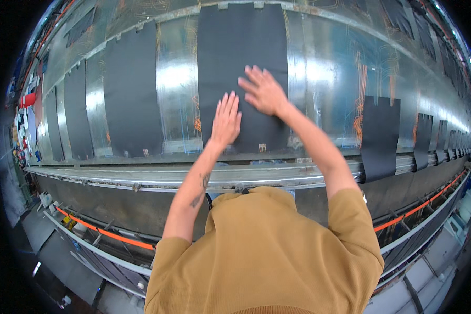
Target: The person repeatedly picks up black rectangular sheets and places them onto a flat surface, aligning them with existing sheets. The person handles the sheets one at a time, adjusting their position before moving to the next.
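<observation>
Black panel (240, 42) at centre, flat on shiny metal counter (175, 73). To its left, wide dark sheet (133, 89). Left hand (226, 123) palm-down on panel, fingers (225, 104) straight, nearly together. Right hand (266, 93) over panel, fingers spread, contact unclear. Farther right, short dark sheet (380, 136) overhanging near edge.

There are two hands (226, 121) (265, 94) and eight-plus black sheets (240, 47).
</observation>
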A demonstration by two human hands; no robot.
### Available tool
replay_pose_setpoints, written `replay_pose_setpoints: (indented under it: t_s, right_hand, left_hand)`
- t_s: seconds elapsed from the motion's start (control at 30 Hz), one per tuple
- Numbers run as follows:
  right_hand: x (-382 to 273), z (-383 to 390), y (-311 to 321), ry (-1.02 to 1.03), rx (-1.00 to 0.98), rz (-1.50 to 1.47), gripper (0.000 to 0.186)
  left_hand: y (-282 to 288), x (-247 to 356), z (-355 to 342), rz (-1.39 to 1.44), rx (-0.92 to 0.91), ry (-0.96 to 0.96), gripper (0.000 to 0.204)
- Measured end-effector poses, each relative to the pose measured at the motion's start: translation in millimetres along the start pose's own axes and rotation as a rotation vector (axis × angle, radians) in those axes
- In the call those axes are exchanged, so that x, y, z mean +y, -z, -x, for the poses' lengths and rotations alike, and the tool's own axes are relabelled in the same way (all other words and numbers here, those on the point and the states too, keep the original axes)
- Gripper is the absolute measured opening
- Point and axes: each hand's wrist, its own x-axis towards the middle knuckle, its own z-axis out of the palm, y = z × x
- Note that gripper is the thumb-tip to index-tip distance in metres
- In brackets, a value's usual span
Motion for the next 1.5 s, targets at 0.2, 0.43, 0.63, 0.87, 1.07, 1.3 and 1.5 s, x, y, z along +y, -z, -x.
replay_pose_setpoints:
  t_s: [0.2, 0.43, 0.63, 0.87, 1.07, 1.3, 1.5]
  right_hand:
    - [68, -69, -13, -0.183, 0.228, 0.114, 0.061]
    - [-89, 15, -28, -0.116, -0.006, -0.105, 0.071]
    - [-160, 84, -32, 0.08, -0.096, -0.245, 0.069]
    - [-5, 29, 10, -0.295, 0.194, 0.027, 0.061]
    - [-103, 91, -7, -0.321, 0.141, 0.058, 0.074]
    - [-192, 226, 24, -0.358, -0.084, -0.259, 0.066]
    - [-208, 344, 100, -0.786, 0.094, -0.555, 0.063]
  left_hand:
    - [3, -61, -89, -0.192, 0.056, -0.016, 0.063]
    - [-2, -39, 16, -0.216, -0.041, 0.08, 0.065]
    - [15, -20, 118, -0.161, -0.213, 0.084, 0.07]
    - [42, 3, 159, -0.114, -0.263, 0.118, 0.074]
    - [24, -2, 153, -0.092, 0.007, 0.23, 0.063]
    - [6, 11, 43, -0.082, 0.123, 0.025, 0.074]
    - [-30, 68, 60, -0.107, 0.048, 0.086, 0.085]
